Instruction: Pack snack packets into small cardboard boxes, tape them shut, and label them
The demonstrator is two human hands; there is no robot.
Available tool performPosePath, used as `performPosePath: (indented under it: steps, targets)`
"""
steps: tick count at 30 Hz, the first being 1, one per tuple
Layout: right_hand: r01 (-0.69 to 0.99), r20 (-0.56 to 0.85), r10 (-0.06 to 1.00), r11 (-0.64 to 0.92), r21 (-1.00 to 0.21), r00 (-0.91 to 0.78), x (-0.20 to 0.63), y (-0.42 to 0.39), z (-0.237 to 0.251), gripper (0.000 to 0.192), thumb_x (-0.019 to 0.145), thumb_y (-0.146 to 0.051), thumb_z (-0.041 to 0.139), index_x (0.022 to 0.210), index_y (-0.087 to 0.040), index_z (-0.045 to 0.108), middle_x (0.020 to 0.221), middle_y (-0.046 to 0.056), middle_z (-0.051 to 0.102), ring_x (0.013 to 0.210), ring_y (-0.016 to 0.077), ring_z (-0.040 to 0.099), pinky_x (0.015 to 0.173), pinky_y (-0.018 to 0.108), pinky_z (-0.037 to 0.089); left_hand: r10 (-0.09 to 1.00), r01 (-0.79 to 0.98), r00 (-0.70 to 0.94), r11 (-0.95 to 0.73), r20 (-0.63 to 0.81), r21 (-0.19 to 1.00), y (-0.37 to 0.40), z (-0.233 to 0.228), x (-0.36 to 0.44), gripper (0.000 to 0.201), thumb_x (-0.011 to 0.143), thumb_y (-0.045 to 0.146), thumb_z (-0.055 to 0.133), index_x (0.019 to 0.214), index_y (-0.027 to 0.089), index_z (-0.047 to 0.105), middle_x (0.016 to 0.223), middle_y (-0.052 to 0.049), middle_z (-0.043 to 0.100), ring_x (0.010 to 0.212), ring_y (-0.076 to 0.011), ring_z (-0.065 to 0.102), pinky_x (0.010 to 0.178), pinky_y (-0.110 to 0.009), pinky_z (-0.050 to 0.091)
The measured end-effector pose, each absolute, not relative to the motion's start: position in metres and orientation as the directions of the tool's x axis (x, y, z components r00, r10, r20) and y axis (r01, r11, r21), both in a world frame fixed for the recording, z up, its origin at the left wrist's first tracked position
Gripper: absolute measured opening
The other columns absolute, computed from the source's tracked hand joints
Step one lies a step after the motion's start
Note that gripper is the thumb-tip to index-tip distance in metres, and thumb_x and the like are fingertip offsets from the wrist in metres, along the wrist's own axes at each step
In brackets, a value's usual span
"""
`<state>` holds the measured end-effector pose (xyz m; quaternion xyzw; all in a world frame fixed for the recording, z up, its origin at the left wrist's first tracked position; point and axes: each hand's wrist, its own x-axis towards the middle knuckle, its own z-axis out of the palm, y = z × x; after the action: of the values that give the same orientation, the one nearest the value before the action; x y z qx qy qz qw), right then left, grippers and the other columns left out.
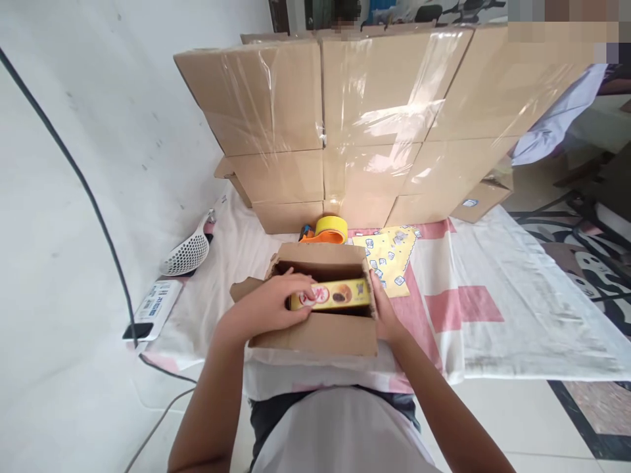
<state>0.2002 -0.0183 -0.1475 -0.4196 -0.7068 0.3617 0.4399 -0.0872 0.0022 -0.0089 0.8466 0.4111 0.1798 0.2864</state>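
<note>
A small brown cardboard box sits on the cloth before me with its top flaps spread. Inside its mouth lies a long yellow snack box with a red-and-white logo and pictures of round filled pastries. My left hand grips the snack box's left end, thumb on the near side and fingers over the top. Against the carton's right wall is my right hand, holding that side; some of its fingers are hidden. What lies deeper in the carton is too dark to see.
A tall wall of taped cartons stands behind. Near its foot are a yellow tape roll and patterned yellow sheets. At left lie a white perforated scoop, a white packet and a hanging cable.
</note>
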Motion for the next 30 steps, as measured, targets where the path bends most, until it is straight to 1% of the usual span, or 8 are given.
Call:
performPosePath:
  steps: [2,5,8,11,15,20,26,30]
  targets:
    - [0.288,0.352,0.897,0.423,-0.859,-0.267,0.201,-0.019,-0.146,0.117,0.076,-0.060,0.081,0.165,-0.032,0.011,0.168,0.011,0.027,0.155,0.0393,0.026,0.126,0.057,0.030,0.779,0.639,0.627,-0.496,-0.025,0.588,0.001,-0.012,-0.080,0.018,0.092,0.032,0.056,0.086,0.028,0.072,0.123,0.000,0.074,0.128,-0.0269,0.063,0.121,-0.051,0.038]
    - [0.287,0.415,0.856,0.499,-0.818,-0.307,0.203,-0.018,-0.148,0.115,0.079,-0.058,0.079,0.166,-0.033,0.008,0.168,0.011,0.026,0.155,0.0390,0.025,0.125,0.057,0.032,0.820,0.712,0.572,-0.499,0.004,0.495,-0.010,-0.009,-0.084,0.027,0.098,0.039,0.052,0.103,0.030,0.077,0.139,0.001,0.066,0.140,-0.0269,0.052,0.128,-0.056,0.023]
    - [0.264,0.465,0.819,0.556,-0.788,-0.335,0.203,-0.016,-0.151,0.115,0.080,-0.057,0.078,0.166,-0.033,0.005,0.168,0.011,0.024,0.155,0.0392,0.024,0.125,0.057,0.031,0.874,0.781,0.486,-0.424,-0.019,0.458,-0.018,-0.004,-0.088,0.038,0.097,0.045,0.055,0.130,0.031,0.068,0.141,0.001,0.065,0.136,-0.0256,0.055,0.122,-0.049,0.034]
    - [0.261,0.475,0.818,0.560,-0.786,-0.325,0.203,-0.015,-0.151,0.112,0.081,-0.057,0.077,0.165,-0.036,0.006,0.168,0.010,0.024,0.155,0.0389,0.025,0.125,0.057,0.031,0.891,0.833,0.448,-0.386,-0.073,0.396,-0.011,-0.001,-0.082,0.048,0.096,0.041,0.057,0.143,0.031,0.056,0.144,-0.001,0.062,0.129,-0.0266,0.059,0.107,-0.043,0.047]
    - [0.268,0.459,0.830,0.542,-0.796,-0.317,0.203,-0.017,-0.146,0.111,0.081,-0.056,0.078,0.165,-0.039,0.007,0.168,0.007,0.026,0.155,0.0385,0.027,0.125,0.056,0.032,0.812,0.807,0.573,-0.537,-0.107,0.246,0.011,0.001,-0.067,0.044,0.092,0.020,0.057,0.135,0.029,0.062,0.126,-0.001,0.071,0.117,-0.0281,0.061,0.097,-0.041,0.046]
    - [0.300,0.429,0.853,0.511,-0.806,-0.298,0.204,-0.018,-0.147,0.117,0.077,-0.052,0.082,0.166,-0.033,0.008,0.168,0.012,0.025,0.155,0.0393,0.026,0.125,0.056,0.031,0.793,0.782,0.608,-0.588,-0.043,0.208,0.014,0.002,-0.065,0.051,0.089,0.005,0.046,0.130,0.029,0.064,0.124,0.001,0.070,0.112,-0.0228,0.060,0.093,-0.037,0.045]
    - [0.302,0.434,0.849,0.517,-0.801,-0.301,0.204,-0.017,-0.146,0.115,0.079,-0.051,0.081,0.165,-0.036,0.008,0.168,0.010,0.026,0.154,0.0385,0.028,0.125,0.055,0.033,0.853,0.852,0.519,-0.512,-0.050,0.106,0.005,-0.002,-0.066,0.050,0.087,0.010,0.052,0.131,0.029,0.065,0.120,-0.002,0.070,0.110,-0.0260,0.062,0.090,-0.041,0.048]
    - [0.321,0.420,0.858,0.503,-0.803,-0.294,0.205,-0.017,-0.144,0.115,0.078,-0.053,0.081,0.165,-0.034,0.009,0.167,0.011,0.028,0.154,0.0384,0.028,0.125,0.054,0.034,0.891,0.890,0.450,-0.443,-0.058,0.107,0.004,-0.003,-0.066,0.054,0.088,0.010,0.051,0.138,0.027,0.062,0.128,-0.004,0.069,0.115,-0.0265,0.065,0.084,-0.037,0.052]
